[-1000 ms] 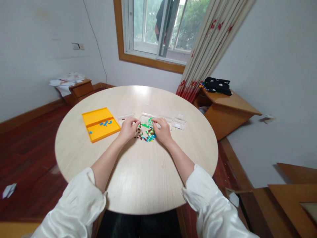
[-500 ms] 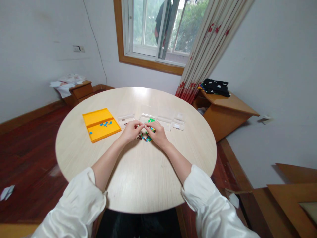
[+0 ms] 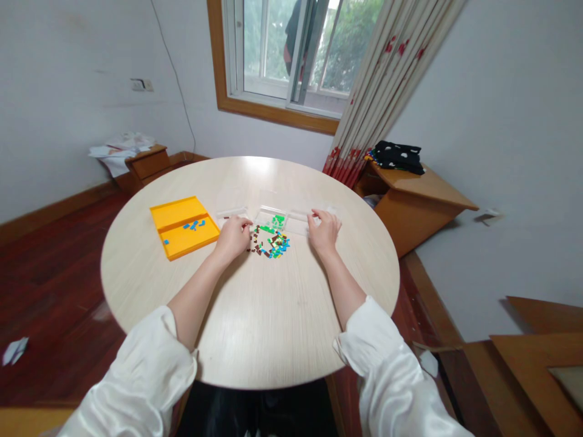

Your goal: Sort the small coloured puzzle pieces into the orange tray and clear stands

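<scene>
A loose pile of small building bricks, in brown, green, yellow and blue, lies on the round table between my hands. My left hand is at the left edge of the pile, thumb and fingers curled together; whatever they may hold is too small to make out. Over the clear compartments to the right is my right hand, its fingertips drawn together in a pinch. I cannot see what is in it. Behind the pile, a clear tray holds green bricks. Another clear tray with a few brown bricks is partly behind my left hand.
An open yellow case with several blue bricks lies on the left of the table. Beyond the table stand a low cabinet with papers and a wooden cabinet with black cloth on it.
My hands were together over the pile and have parted. The right hand has moved right to the clear compartments, while the left has shifted slightly left. More of the pile now shows.
</scene>
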Action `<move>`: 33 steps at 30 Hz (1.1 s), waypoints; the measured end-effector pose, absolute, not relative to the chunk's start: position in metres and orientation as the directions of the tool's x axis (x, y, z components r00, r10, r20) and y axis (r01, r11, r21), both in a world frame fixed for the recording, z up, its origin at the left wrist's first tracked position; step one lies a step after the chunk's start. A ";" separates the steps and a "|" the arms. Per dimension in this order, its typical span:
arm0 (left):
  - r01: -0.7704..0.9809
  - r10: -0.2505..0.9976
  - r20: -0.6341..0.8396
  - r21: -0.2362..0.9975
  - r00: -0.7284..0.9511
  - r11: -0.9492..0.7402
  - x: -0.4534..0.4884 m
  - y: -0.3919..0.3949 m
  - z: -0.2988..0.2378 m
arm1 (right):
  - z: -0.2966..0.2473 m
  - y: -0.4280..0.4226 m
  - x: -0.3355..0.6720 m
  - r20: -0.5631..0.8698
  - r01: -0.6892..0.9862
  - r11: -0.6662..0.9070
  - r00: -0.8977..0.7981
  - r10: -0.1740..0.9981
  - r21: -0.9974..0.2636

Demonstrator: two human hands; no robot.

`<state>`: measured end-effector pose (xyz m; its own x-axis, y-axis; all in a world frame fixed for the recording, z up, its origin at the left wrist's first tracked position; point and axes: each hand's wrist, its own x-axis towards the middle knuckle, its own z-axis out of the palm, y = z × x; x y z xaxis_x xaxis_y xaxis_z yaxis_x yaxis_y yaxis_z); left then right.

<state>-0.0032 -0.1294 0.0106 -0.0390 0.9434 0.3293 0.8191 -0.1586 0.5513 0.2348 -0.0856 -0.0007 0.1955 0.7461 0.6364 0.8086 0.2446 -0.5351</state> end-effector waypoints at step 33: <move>0.891 0.915 0.357 0.329 0.188 -0.312 -0.003 -0.130 -0.004 | -0.016 -0.102 0.188 0.623 0.601 0.618 -0.240 0.745 -0.507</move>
<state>-0.0027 -0.1299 -0.0041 0.1882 0.9148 0.3574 0.8912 -0.3120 0.3293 0.1880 -0.1016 -0.0158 -0.2403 0.7446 0.6228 0.6005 0.6181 -0.5073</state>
